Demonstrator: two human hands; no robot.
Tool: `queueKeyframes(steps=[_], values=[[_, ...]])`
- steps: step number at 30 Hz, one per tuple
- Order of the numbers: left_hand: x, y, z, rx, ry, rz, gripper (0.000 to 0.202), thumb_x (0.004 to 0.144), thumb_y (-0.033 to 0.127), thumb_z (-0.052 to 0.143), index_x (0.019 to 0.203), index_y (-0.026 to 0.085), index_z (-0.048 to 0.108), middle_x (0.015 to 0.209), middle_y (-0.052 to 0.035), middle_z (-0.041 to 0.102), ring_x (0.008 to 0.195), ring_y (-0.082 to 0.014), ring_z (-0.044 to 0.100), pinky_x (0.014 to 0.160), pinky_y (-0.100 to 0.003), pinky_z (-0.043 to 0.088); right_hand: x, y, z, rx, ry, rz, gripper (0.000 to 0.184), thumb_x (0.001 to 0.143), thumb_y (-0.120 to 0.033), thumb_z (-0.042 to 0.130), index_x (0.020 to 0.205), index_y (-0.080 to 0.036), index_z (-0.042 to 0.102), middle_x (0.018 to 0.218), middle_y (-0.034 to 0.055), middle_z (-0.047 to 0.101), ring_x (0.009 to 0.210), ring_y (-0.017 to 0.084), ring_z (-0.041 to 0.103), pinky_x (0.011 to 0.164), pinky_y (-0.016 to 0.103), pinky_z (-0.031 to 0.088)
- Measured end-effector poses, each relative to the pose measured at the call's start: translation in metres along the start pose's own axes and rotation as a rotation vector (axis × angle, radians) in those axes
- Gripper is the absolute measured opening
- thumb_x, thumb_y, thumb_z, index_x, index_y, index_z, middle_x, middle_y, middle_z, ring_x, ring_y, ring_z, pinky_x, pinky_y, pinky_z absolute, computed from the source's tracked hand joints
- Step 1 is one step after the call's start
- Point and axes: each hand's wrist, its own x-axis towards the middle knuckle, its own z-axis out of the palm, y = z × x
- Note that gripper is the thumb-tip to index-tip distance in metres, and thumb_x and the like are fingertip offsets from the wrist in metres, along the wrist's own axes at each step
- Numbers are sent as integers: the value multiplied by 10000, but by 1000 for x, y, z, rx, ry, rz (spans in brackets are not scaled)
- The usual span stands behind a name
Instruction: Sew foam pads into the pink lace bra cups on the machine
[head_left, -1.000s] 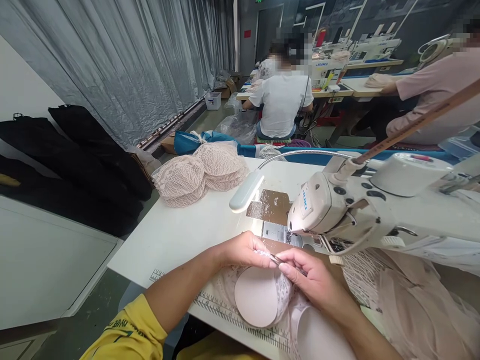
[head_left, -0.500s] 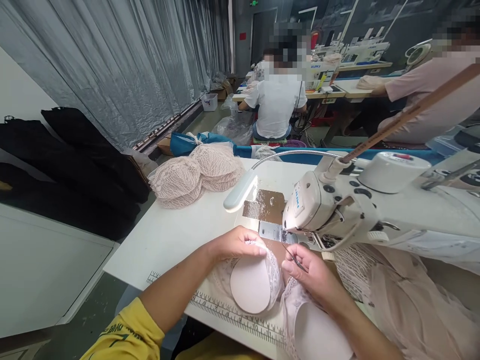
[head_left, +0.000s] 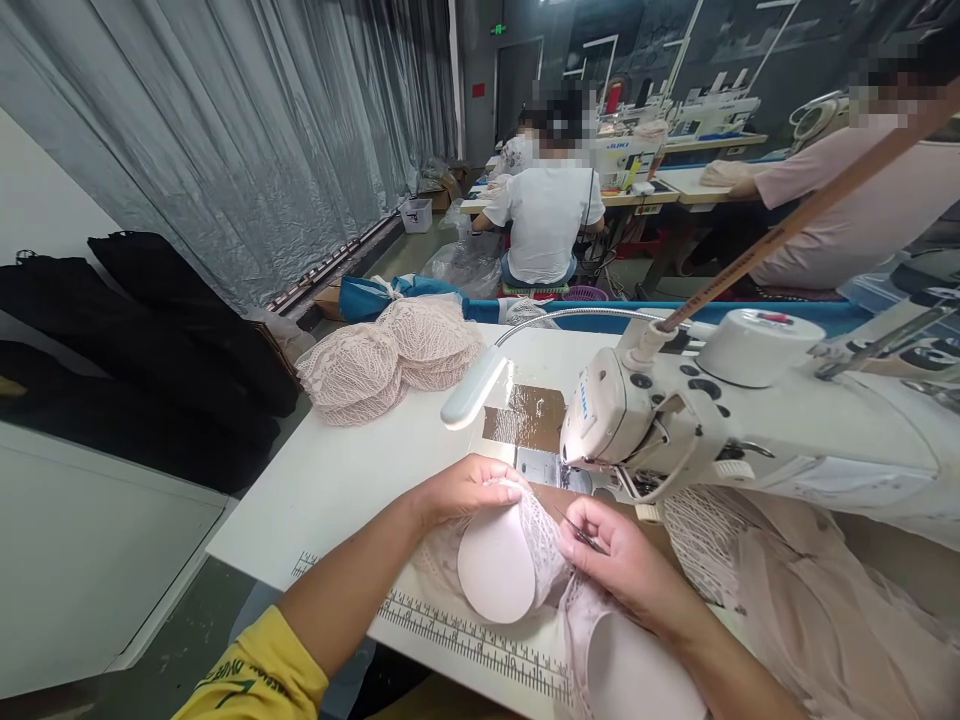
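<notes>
A pale pink lace bra (head_left: 496,568) with smooth moulded cups lies across the front of the sewing table. My left hand (head_left: 480,490) is closed on the lace edge of one cup, thumb on top, just in front of the machine's needle area. Between the fingers of my right hand (head_left: 611,548) is a slim dark pointed metal tool (head_left: 585,537); whether it is tweezers or snips I cannot tell. Its tip points at the lace beside the left cup. Below that hand rests the second cup (head_left: 637,670), partly covered by my forearm.
A white sewing machine (head_left: 615,400) stands at the right, a lamp (head_left: 472,390) beside its head. Stacked lace cups (head_left: 352,370) lie at the table's back left. Sheer fabric (head_left: 817,590) is heaped at right. A printed ruler (head_left: 465,640) runs along the front edge. People sit beyond.
My right hand and its pointed tool have shifted slightly left and down, closer to the lace by the left cup. My left hand keeps its hold on the lace.
</notes>
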Motion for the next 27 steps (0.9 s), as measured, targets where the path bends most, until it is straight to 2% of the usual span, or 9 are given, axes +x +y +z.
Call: queueKeyframes(steps=[6,9,12,16,19,22,24,25,27], values=[[-1,0,-2,179,19,5,397,770,406,701,1060,137,680,1003,-82,673,873,-186,613,768,-266,456,2,10,-2,-20,11,13,274,834,-452,525,724,-228,411,707,-38,388,684,148,415,642,272,369],[-4,1,-4,423,13,12,365,782,348,668,1087,149,645,981,-61,661,845,-179,609,708,-241,457,2,15,-4,-46,43,30,234,840,-435,509,746,-231,442,699,-41,410,685,154,437,654,278,370],[-2,5,-8,658,47,31,273,796,312,611,1003,134,631,899,-43,643,781,-165,593,634,-214,439,0,14,-8,-95,52,24,157,837,-384,508,795,-233,522,750,-19,518,746,182,505,687,294,399],[18,14,-10,779,42,48,231,762,247,595,962,135,626,808,-11,616,693,-139,548,575,-194,393,-6,4,-13,-250,-76,-100,117,815,-302,509,748,-231,575,735,1,591,725,200,538,656,293,407],[40,22,-7,881,-3,79,255,738,199,594,982,138,637,742,4,595,618,-124,499,546,-197,360,-11,-1,-16,-450,-146,-154,188,820,-248,481,633,-229,490,624,-22,529,622,171,487,576,267,351],[54,29,-2,978,-42,149,278,730,159,592,1002,138,645,740,-14,600,650,-151,510,611,-232,393,-11,2,-20,-590,-62,-149,273,854,-292,459,593,-224,416,581,-22,484,575,162,454,535,266,309],[54,33,2,1032,-35,216,260,736,145,587,989,138,647,832,-55,621,799,-205,547,737,-279,424,-9,7,-22,-628,28,-125,287,879,-352,434,622,-229,461,584,-6,510,573,177,472,537,279,320],[50,34,4,1060,-11,266,250,749,147,580,990,139,643,900,-79,625,885,-230,547,800,-304,424,-8,11,-23,-632,62,-115,272,890,-366,413,682,-230,522,623,11,556,601,193,505,553,288,342],[36,34,10,1104,47,367,248,799,174,548,1032,143,626,1015,-109,617,982,-250,539,864,-332,424,-6,17,-23,-637,116,-121,267,905,-357,379,924,-241,618,794,49,654,731,232,582,616,309,396]])
